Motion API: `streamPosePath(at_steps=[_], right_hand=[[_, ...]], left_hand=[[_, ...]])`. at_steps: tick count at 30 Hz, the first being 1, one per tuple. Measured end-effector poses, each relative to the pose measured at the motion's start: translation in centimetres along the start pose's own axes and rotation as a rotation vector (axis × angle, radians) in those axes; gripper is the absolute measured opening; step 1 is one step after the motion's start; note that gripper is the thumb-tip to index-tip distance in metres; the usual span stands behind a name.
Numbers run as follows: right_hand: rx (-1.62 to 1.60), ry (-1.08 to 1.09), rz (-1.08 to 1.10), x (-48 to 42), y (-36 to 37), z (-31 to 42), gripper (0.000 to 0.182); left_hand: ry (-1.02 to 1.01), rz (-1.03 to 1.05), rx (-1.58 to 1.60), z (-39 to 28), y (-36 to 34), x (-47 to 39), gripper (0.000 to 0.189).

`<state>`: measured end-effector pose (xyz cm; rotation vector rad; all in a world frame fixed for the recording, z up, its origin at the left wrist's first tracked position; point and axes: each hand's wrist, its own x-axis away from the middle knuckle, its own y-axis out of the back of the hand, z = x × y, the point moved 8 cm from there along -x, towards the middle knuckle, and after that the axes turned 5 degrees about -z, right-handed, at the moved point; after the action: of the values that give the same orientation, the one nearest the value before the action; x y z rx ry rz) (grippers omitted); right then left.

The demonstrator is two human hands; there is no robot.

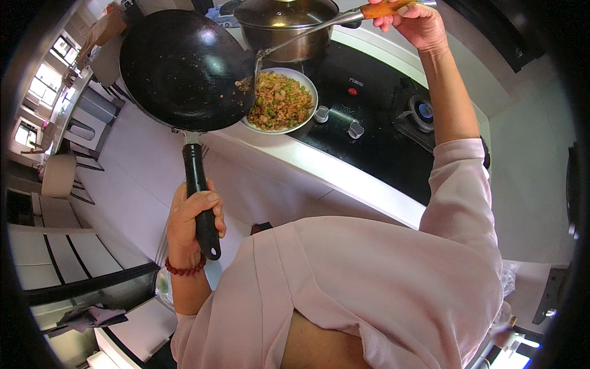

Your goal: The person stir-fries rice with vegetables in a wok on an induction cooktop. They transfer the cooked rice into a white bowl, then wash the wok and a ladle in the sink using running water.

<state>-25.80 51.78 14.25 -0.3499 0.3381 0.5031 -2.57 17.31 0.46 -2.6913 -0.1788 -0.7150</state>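
Note:
My left hand (196,217) grips the black handle of a dark wok (184,69), which is tilted with its right rim over a white plate (315,104). On the plate lies a heap of chopped food (281,101) in brown and green bits. My right hand (417,25) holds the wooden handle of a metal spatula (318,30) at the top right. The spatula's blade is at the wok's right edge, beside a small clump of food. A few scraps cling to the wok's inner surface.
Behind the plate stands a lidded steel pot (288,37). The black glass gas cooktop (364,152) has two knobs and a burner (419,113) at right. Its white counter edge (368,189) runs diagonally before me. Chairs (60,175) and a table stand at far left.

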Motion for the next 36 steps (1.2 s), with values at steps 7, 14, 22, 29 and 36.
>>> streamPosePath(at_steps=[7,14,22,29,36], right_hand=[[-0.198,-0.031,-0.157,-0.2,-3.0,-4.6,0.027],[-0.181,-0.034,-0.014,-0.2,-3.3,-6.4,0.035],[0.063,0.036,-0.083,1.3,-2.6,1.4,0.027],[0.174,0.177,0.011,1.6,-4.2,-0.1,0.029],[-0.241,0.279,-0.214,2.0,-7.0,-7.1,0.031]], left_hand=[[-0.033,-0.032,-0.067,-0.6,-0.6,0.8,0.022],[-0.019,-0.033,-0.095,-0.8,-0.8,1.3,0.022],[-0.011,0.001,-0.065,-0.7,-0.2,1.1,0.022],[-0.016,0.010,-0.025,-0.9,0.3,1.6,0.022],[0.034,0.093,0.028,-1.0,-0.2,2.4,0.022]])
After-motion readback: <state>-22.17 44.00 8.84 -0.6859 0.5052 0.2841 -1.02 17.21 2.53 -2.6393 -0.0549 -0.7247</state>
